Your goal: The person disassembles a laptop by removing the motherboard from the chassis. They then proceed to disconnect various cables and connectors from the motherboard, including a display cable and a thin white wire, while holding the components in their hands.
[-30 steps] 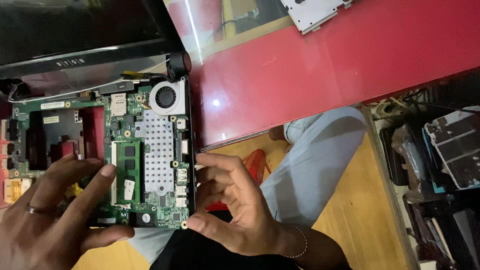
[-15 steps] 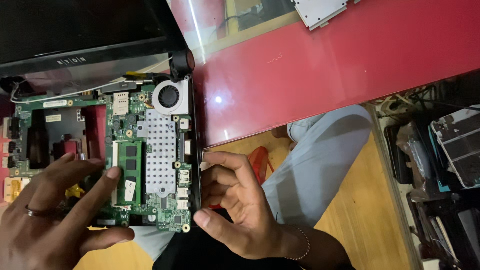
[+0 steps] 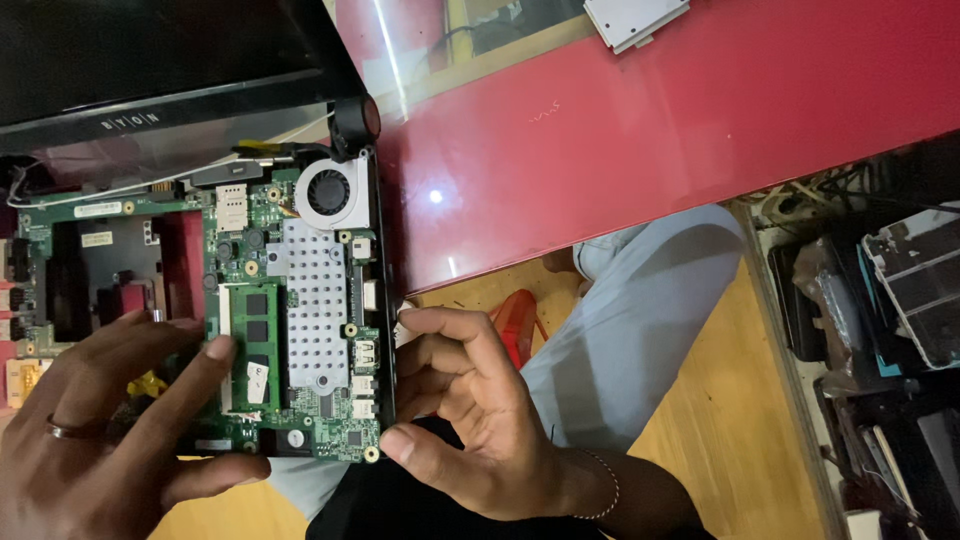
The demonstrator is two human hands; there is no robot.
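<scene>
Since the earlier frame, right-hand fingertips had slid up the board's edge.

Both hands braced the green motherboard (image 3: pixel 290 330), which lay in the opened laptop base (image 3: pixel 385 300) at the red table (image 3: pixel 650 140) edge: left hand (image 3: pixel 110 430) spread flat, one finger on the memory module (image 3: pixel 250 345); right hand (image 3: pixel 470 410) pinching the board's right side. A perforated metal heatsink (image 3: pixel 318 305) sat below the round fan (image 3: pixel 330 192).

Circuit board (image 3: pixel 290 330) between hands, on table (image 3: pixel 650 130)
</scene>
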